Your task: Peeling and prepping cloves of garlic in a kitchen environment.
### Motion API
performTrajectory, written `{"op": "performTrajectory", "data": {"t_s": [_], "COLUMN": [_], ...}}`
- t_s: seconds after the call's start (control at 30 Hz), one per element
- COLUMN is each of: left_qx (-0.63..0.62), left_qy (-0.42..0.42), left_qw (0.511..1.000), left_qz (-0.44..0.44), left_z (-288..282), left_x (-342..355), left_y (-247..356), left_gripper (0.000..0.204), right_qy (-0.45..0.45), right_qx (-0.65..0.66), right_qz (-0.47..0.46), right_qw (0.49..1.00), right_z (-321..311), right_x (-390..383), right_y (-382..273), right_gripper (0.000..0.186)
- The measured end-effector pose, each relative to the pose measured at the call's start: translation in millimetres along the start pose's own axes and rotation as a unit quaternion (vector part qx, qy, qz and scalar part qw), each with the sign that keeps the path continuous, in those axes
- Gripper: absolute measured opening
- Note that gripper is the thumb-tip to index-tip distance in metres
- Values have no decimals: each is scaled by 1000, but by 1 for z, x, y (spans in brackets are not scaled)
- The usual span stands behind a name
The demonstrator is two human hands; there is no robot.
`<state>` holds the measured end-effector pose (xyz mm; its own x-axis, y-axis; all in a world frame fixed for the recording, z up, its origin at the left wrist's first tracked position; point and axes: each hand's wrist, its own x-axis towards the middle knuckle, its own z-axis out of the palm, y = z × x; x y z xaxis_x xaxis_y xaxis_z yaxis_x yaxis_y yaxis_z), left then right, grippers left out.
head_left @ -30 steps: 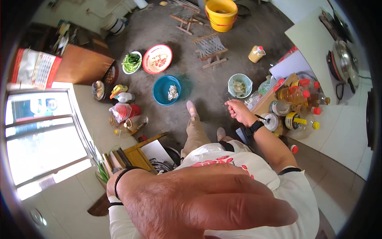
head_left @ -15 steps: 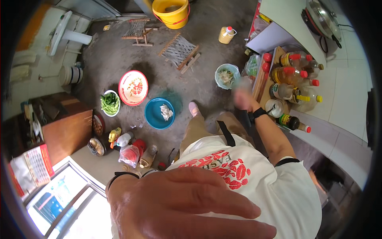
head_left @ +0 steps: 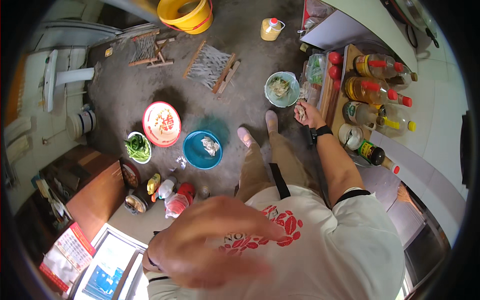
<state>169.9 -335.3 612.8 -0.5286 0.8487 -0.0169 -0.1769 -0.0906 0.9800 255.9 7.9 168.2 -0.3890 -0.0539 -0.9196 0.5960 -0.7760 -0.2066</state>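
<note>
My right hand [head_left: 314, 116] is at the edge of the wooden board on the right, fingers curled around a crumpled greyish-white clump [head_left: 300, 112] whose kind I cannot make out. Just beyond it, on the floor, stands a small bin with a pale liner [head_left: 268, 98], holding greenish and whitish scraps [head_left: 279, 87]. Close to the camera my left hand [head_left: 220, 240] hangs in front of my shirt, blurred by motion; its fingers look spread, and nothing shows in them. A blue basin [head_left: 192, 156] beyond it contains a white crumpled thing [head_left: 210, 146].
Oil and sauce bottles [head_left: 370, 90] line the counter side, with red tomatoes [head_left: 335, 58] near them. Left on the floor are a red-rimmed basin [head_left: 152, 135] and a bowl of green vegetables [head_left: 137, 147]. Farther off stand woven stools [head_left: 210, 67], a yellow bucket [head_left: 185, 22] and an oil jug [head_left: 271, 30].
My right hand, blurred before, now shows clearly with the clump in it. My left hand has shifted and blurred, uncovering more floor. The whole view has tilted and moved slightly.
</note>
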Motion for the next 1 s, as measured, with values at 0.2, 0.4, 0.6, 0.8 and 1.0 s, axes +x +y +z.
{"op": "performTrajectory", "data": {"t_s": [0.2, 0.4, 0.6, 0.8, 1.0], "left_qx": [-28, -109, -138, -137, -73], "left_qy": [97, 173, 247, 248, 311], "left_qw": [976, 936, 898, 902, 881], "left_qz": [-194, -287, -337, -327, -350], "left_z": [-13, -14, -12, -6, -4], "left_x": [-20, -49, -64, -61, -59], "left_y": [-91, -149, -168, -167, -165], "left_gripper": [39, 39, 34, 32, 17], "right_qy": [45, 134, 214, 148, 19], "right_qx": [-2, -1, -95, -100, -206], "right_qz": [-8, -18, -41, -82, -129], "right_qw": [999, 991, 971, 980, 970], "right_z": [16, -2, 2, -7, 51], "right_x": [48, 90, 103, 91, 15], "right_y": [-11, -13, -12, -11, 0], "right_gripper": [13, 17, 22, 15, 10]}}
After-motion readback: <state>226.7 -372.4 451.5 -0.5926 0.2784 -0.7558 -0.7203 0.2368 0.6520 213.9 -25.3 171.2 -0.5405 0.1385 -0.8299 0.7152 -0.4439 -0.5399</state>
